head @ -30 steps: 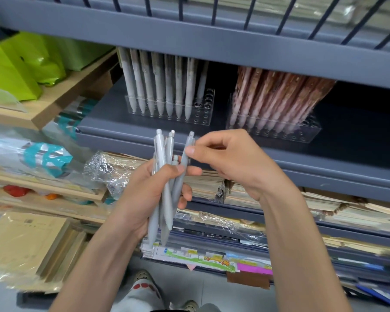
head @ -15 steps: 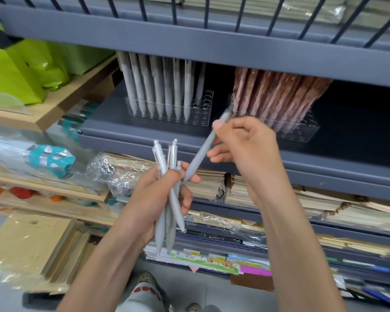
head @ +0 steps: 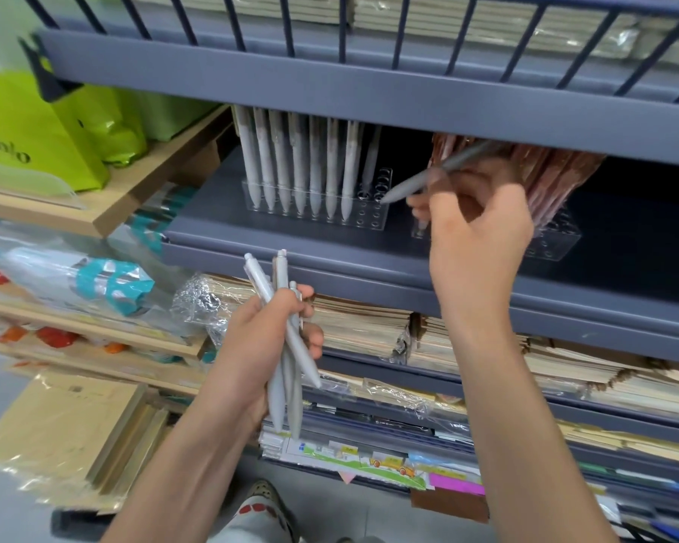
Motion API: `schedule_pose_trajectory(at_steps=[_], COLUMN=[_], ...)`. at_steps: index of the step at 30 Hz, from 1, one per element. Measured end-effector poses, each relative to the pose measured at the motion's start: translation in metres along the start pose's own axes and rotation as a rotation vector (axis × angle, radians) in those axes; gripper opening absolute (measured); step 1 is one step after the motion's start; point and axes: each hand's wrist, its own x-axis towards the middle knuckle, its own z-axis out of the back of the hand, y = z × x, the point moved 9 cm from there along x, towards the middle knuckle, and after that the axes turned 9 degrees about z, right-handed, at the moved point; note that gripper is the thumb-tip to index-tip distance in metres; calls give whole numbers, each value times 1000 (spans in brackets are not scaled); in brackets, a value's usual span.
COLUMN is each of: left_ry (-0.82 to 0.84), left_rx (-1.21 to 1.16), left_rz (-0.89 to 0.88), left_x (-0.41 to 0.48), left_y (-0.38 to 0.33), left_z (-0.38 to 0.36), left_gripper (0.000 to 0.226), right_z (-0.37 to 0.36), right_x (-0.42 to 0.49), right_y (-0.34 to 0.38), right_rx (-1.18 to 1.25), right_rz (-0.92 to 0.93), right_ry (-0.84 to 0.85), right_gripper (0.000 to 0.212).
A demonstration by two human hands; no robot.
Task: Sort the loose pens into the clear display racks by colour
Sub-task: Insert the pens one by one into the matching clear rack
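Pinching grey pen [head: 412, 186], right hand [head: 479, 237] beside rack [head: 373, 219]; left hand [head: 251, 346] grips spares [head: 277, 397].

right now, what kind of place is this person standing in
Most likely a stationery shop aisle. Two clear display racks, one of grey pens and one of brown pens, stand on a grey shelf; wrapped notebook stacks fill shelves below; green bags sit left.
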Motion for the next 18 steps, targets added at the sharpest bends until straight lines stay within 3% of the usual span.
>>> schedule_pose_trajectory(at_steps=[9, 18], left_ry=[-21, 66], left_rx=[-106, -86], left_rz=[-10, 3], left_x=[2, -1], left_y=[-7, -8], left_z=[23, 28], left_gripper=[15, 13], right_z=[-46, -87], right_x=[14, 39], right_y=[12, -5], right_rx=[-299, -753], right_rz=[296, 209], right_ry=[87, 377], right_gripper=[10, 32])
